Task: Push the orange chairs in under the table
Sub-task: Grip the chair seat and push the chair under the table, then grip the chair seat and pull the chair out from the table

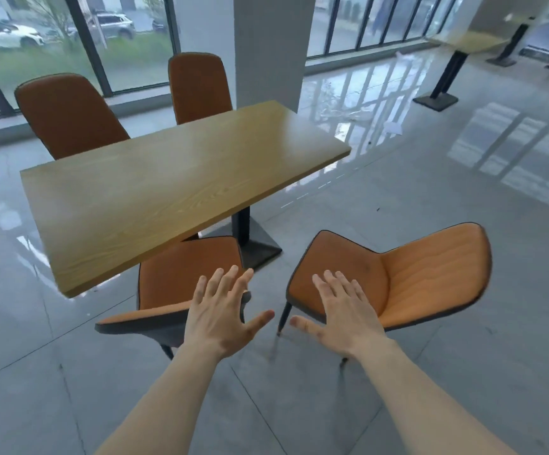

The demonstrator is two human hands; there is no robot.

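fingers of left hand [220,318] and right hand [345,315] spread apart, holding nothing, above two orange chairs [398,280].

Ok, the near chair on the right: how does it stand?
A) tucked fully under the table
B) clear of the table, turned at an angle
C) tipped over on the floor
B: the right near chair stands clear of the wooden table, seat fully exposed and turned askew.

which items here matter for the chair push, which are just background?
Job:
- near-left orange chair, seat partly under the table
- near-right orange chair, pulled out and turned away
- two far orange chairs, already in
- wooden table
- left hand, right hand, both open

Background:
- white pillar
- second table
- parked cars outside
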